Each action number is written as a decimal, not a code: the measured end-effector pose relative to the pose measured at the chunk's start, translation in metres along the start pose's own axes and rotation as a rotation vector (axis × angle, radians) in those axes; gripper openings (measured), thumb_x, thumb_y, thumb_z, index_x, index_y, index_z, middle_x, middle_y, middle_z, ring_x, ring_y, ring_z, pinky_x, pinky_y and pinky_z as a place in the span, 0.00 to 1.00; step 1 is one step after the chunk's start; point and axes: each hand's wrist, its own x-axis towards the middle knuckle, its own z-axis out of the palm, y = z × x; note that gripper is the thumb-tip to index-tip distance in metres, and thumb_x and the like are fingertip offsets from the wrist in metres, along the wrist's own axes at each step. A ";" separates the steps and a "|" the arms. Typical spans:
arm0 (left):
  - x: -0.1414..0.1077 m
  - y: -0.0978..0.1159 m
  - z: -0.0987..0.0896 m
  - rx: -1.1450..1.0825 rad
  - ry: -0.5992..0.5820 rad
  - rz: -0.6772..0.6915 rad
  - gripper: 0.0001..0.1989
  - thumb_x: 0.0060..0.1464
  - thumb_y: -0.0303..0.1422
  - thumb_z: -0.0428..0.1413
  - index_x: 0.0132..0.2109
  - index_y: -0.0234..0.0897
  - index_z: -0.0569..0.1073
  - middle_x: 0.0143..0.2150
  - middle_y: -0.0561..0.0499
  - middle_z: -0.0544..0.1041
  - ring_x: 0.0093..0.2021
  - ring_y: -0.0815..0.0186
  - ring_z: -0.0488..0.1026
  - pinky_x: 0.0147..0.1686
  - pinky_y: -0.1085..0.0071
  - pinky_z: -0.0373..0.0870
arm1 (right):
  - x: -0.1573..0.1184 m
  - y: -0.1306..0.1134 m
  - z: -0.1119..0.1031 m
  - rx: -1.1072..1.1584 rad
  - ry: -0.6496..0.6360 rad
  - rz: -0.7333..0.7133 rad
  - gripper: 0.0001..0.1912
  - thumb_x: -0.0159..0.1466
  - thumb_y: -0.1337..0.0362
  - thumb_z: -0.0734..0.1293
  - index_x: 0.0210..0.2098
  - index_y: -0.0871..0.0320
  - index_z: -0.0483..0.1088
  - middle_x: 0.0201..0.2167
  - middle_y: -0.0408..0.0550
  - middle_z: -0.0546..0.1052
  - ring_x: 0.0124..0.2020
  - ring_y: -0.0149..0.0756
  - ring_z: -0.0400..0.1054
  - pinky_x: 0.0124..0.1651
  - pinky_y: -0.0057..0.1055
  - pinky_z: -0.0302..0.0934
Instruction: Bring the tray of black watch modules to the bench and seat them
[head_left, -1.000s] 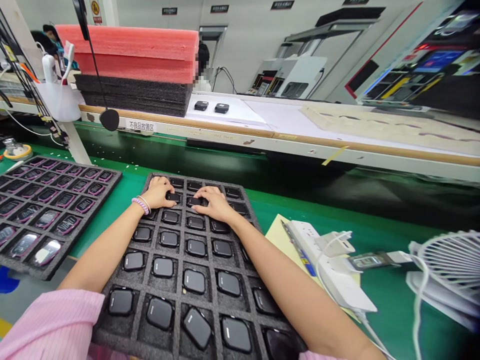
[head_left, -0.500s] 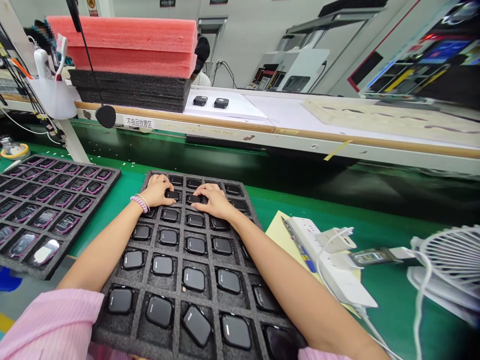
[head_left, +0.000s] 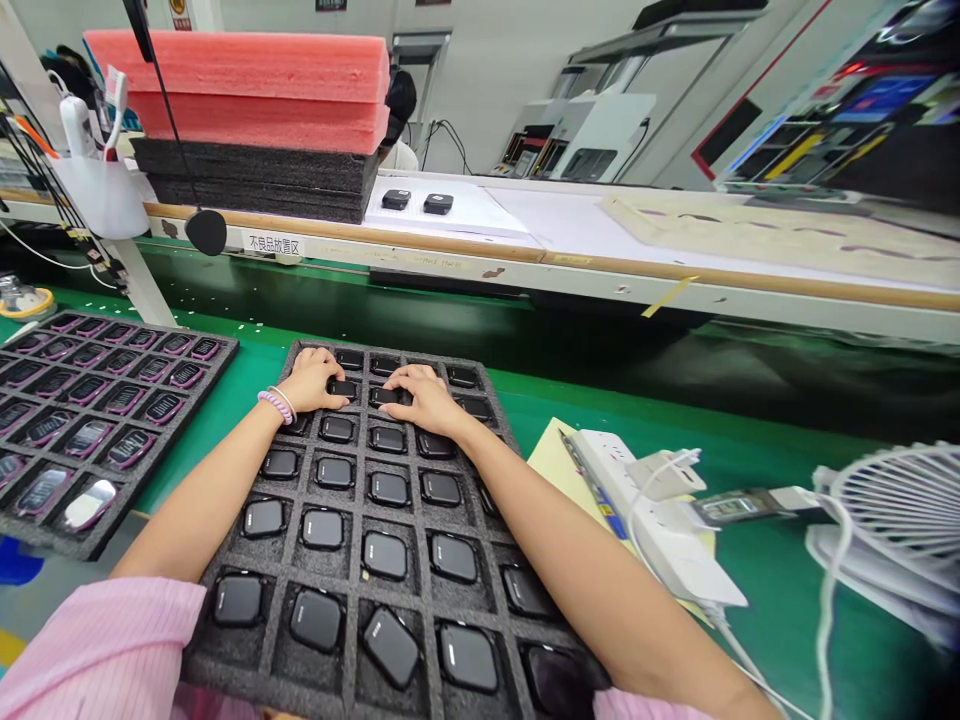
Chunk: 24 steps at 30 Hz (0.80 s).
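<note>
A dark grey foam tray (head_left: 352, 560) lies before me, its square pockets holding several black smartwatch bodies (head_left: 390, 488). In the second row from the far end, my left hand (head_left: 311, 380) closes its fingers and thumb round one smartwatch body (head_left: 343, 389). One pocket to the right, my right hand (head_left: 421, 396) grips another smartwatch body (head_left: 384, 396) between thumb and fingers. Both pieces sit at their pockets; whether they are lifted at all, I cannot tell. The smartwatch body (head_left: 391, 648) in the nearest row lies turned askew.
Left stands a second foam tray (head_left: 169, 440) of purple-rimmed watch pieces. A white power strip (head_left: 660, 520), yellow paper (head_left: 546, 452) and a white fan (head_left: 900, 510) are on the right. Behind, a shelf (head_left: 465, 245) carries red foam sheets (head_left: 247, 70) and two small black pieces.
The whole view has shifted slightly to the side. Both hands keep the same hold on the same two smartwatch bodies.
</note>
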 end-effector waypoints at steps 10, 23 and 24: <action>0.020 0.059 -0.030 0.165 -0.053 0.023 0.14 0.47 0.39 0.68 0.41 0.41 0.79 0.48 0.43 0.69 0.59 0.42 0.59 0.64 0.29 0.37 | -0.023 0.027 -0.044 0.049 0.132 0.053 0.15 0.68 0.60 0.68 0.53 0.53 0.73 0.53 0.54 0.72 0.58 0.51 0.65 0.61 0.49 0.60; 0.065 0.106 0.033 0.005 -0.199 0.128 0.19 0.53 0.48 0.63 0.50 0.48 0.77 0.54 0.45 0.69 0.60 0.49 0.61 0.63 0.47 0.58 | -0.081 0.091 -0.058 0.115 0.025 0.135 0.18 0.63 0.54 0.70 0.49 0.52 0.74 0.51 0.53 0.68 0.59 0.50 0.65 0.65 0.47 0.58; 0.066 0.104 0.033 0.003 -0.203 0.131 0.20 0.52 0.48 0.64 0.50 0.49 0.77 0.54 0.45 0.69 0.60 0.49 0.61 0.63 0.48 0.57 | -0.080 0.092 -0.058 0.123 0.017 0.133 0.18 0.62 0.53 0.71 0.49 0.52 0.75 0.50 0.52 0.68 0.58 0.50 0.65 0.65 0.47 0.58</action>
